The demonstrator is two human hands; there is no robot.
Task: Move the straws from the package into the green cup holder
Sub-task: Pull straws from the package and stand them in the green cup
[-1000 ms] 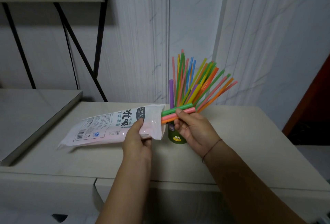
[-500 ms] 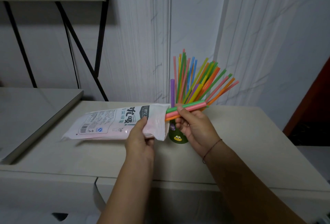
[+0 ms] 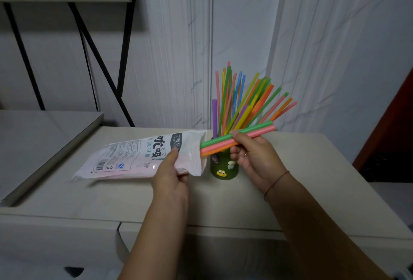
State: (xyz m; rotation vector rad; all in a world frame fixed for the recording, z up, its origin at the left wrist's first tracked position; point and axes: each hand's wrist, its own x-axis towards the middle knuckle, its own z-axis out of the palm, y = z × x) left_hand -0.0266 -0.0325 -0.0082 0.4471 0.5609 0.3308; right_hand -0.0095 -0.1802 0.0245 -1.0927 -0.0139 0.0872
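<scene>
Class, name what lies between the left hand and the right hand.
Head view: between the left hand and right hand sit the package mouth, the held straws' ends and, lower, the green cup holder.

Left hand [image 3: 171, 173]: thumb on top, fingers curled beneath, gripping the package [image 3: 134, 157]. Right hand [image 3: 252, 157]: thumb and fingers pinching three straws [image 3: 215, 145]. Both forearms extended forward

White marbled wall [image 3: 245, 23], beige cabinet [image 3: 89, 201]

You see three straws [image 3: 218, 143] at the package [image 3: 134, 159] mouth: green, pink, orange. The package is white and pale pink with black lettering; the cup holder [image 3: 220, 167] is dark green with a yellow face.
</scene>
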